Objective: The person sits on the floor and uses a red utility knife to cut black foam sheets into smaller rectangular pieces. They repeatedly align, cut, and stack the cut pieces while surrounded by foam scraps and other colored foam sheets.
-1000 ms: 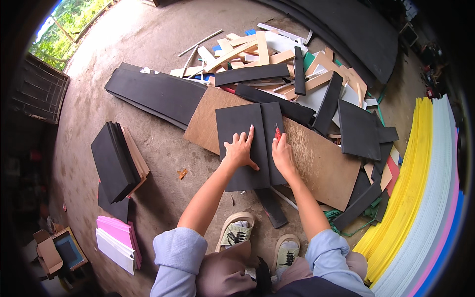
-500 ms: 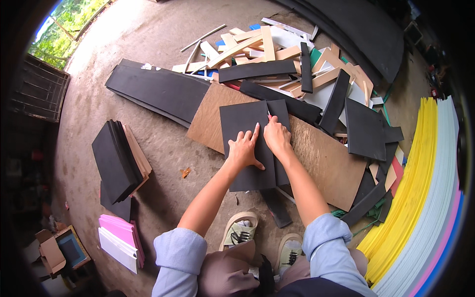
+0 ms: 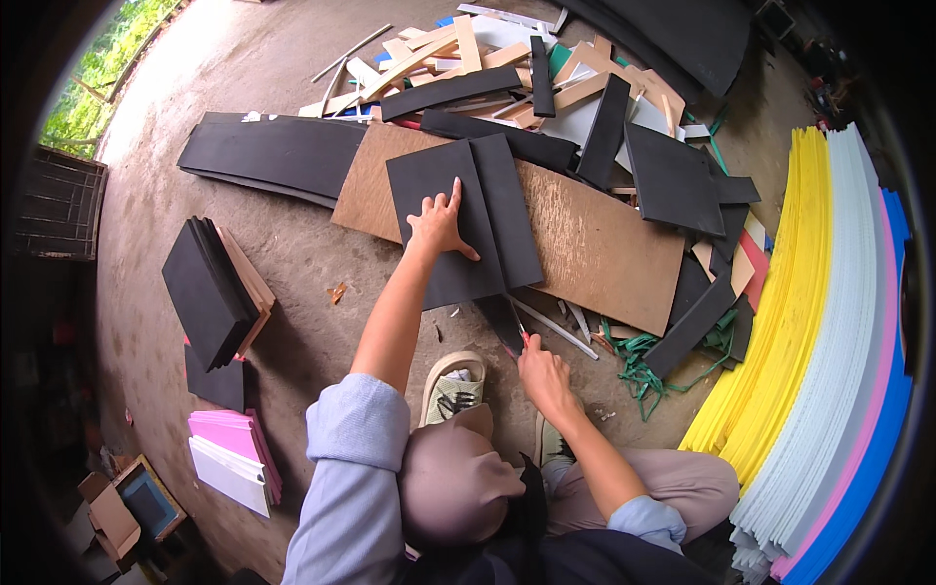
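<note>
My left hand (image 3: 439, 224) lies with fingers spread on a black foam sheet (image 3: 421, 175), pressing it down. Beneath its right edge shows another black sheet (image 3: 508, 214). Both lie on a worn brown wooden board (image 3: 609, 253) on the floor. My right hand (image 3: 546, 376) is closed round a red-handled utility knife (image 3: 526, 338), near my knees and below the sheets' near edge. The blade end points up toward the sheets, clear of them. A narrow black strip (image 3: 499, 322) sticks out under the near edge.
Offcuts (image 3: 473, 54) heap beyond the board. Long black sheets (image 3: 273, 154) lie left of it. Black and tan pieces (image 3: 208, 294) stack at left, above pink and white sheets (image 3: 229, 448). Yellow sheets (image 3: 765, 322) and pale blue ones (image 3: 840, 322) rise at right. Green strapping (image 3: 645, 375) lies nearby.
My right hand has drawn the knife from the sheets' far edge toward me, past their near edge. My left hand stays pressed on the top sheet. The whole view has shifted somewhat.
</note>
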Action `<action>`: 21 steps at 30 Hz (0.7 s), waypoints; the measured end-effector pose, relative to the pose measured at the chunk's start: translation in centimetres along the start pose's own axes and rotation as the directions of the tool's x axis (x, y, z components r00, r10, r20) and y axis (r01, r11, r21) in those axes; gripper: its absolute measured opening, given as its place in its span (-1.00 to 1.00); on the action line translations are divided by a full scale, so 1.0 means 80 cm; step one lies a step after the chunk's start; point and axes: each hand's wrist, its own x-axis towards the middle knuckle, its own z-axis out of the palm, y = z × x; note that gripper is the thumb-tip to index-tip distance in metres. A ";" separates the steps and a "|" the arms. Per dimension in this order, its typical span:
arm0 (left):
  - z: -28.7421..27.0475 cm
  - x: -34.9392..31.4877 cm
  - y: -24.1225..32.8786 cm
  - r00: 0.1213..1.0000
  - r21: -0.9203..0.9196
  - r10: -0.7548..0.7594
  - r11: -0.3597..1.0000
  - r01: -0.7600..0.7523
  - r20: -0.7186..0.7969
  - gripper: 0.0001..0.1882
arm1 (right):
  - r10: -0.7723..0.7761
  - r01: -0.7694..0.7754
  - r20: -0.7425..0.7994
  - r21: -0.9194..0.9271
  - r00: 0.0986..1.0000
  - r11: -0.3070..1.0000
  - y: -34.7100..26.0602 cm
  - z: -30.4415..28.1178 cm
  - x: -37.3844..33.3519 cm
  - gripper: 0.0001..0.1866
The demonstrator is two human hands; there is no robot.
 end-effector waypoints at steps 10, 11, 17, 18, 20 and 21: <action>0.003 0.000 -0.005 0.997 -0.018 0.048 0.999 -0.049 -0.054 0.49 | -0.082 0.090 -0.250 0.023 0.965 0.996 -0.061 -0.055 0.237 -0.79; 0.007 -0.002 -0.007 0.992 -0.018 0.066 0.997 -0.068 -0.110 0.49 | -0.082 0.091 -0.254 0.024 0.964 0.996 -0.068 -0.055 0.262 -0.78; 0.004 -0.006 -0.014 0.992 -0.049 0.090 0.994 -0.095 -0.090 0.49 | -0.047 0.059 -0.226 0.045 0.973 0.997 -0.094 -0.039 0.322 -0.76; 0.004 -0.008 -0.016 0.991 -0.040 0.084 0.995 -0.089 -0.100 0.48 | -0.037 0.042 -0.207 0.022 0.978 0.999 -0.097 -0.039 0.322 -0.79; 0.003 -0.005 -0.017 0.992 -0.064 0.083 0.994 -0.089 -0.091 0.48 | -0.059 0.061 -0.177 0.003 0.982 0.998 -0.099 -0.045 0.328 -0.78; 0.003 -0.005 -0.016 0.993 -0.076 0.087 0.993 -0.093 -0.085 0.48 | -0.066 0.066 -0.161 -0.006 0.985 0.998 -0.099 -0.046 0.328 -0.78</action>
